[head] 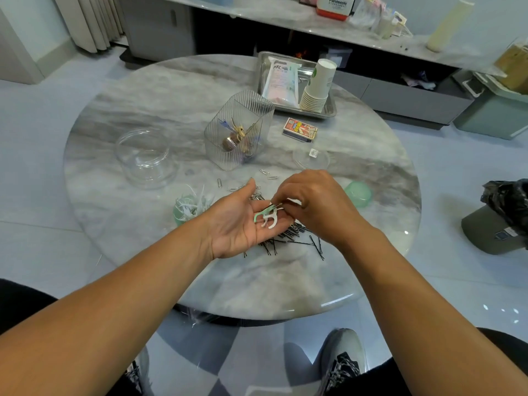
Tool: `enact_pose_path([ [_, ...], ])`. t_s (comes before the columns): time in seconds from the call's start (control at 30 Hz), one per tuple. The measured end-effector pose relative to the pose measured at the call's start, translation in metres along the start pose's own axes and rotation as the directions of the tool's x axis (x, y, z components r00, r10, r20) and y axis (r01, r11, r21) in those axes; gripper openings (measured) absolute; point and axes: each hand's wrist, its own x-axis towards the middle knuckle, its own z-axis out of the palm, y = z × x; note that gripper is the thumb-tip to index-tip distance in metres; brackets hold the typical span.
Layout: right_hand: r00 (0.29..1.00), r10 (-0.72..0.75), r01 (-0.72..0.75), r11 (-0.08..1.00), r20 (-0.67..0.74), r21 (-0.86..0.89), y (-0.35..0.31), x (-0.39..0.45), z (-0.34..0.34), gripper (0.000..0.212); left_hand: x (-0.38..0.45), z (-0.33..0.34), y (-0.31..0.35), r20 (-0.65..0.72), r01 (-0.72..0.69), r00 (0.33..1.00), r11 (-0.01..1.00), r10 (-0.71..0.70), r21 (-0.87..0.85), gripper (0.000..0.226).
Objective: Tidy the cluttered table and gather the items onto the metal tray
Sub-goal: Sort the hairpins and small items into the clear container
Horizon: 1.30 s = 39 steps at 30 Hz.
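Note:
My left hand (238,221) lies palm up over the round marble table (143,252), with a few green and white floss picks (267,217) resting on its fingers. Just to its right, my right hand (313,204) pinches the handles of those picks with thumb and fingertips. Under both hands is a scatter of black hairpins (297,238) and silver paper clips (265,174). The metal tray (331,108) stands at the table's far side, holding a white packet (281,78) and a lying stack of paper cups (318,87).
A ribbed clear bin (238,130) with small trinkets stands mid-table. A clear round jar (144,158) sits left, its lid (311,158) right. A green cup of floss picks (185,208), a green lid (358,192) and a matchbox (300,130) lie around.

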Motion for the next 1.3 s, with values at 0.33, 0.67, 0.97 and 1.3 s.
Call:
enact_pose_path([
  [0.33,0.999,-0.012,0.005,0.992,0.049,0.129,-0.004,-0.01,0.006,0.032,-0.009,-0.004,-0.001,0.069,-0.157,0.987,0.959,0.144,0.234,0.03],
  [0.67,0.828,0.526,-0.522,0.6,0.193,0.607,0.006,-0.008,0.015,0.012,-0.011,0.001,-0.007,0.01,-0.186,0.981,0.914,0.196,0.36,0.039],
  [0.97,0.759,0.539,-0.551,0.232,0.365,0.802,0.005,-0.008,0.012,0.013,-0.012,0.002,-0.013,0.049,-0.223,0.969,0.768,0.244,0.601,0.037],
  [1.3,0.693,0.544,-0.618,0.112,0.472,0.778,0.0,-0.007,0.013,0.016,-0.011,0.002,-0.015,0.068,-0.229,0.958,0.602,0.279,0.765,0.033],
])
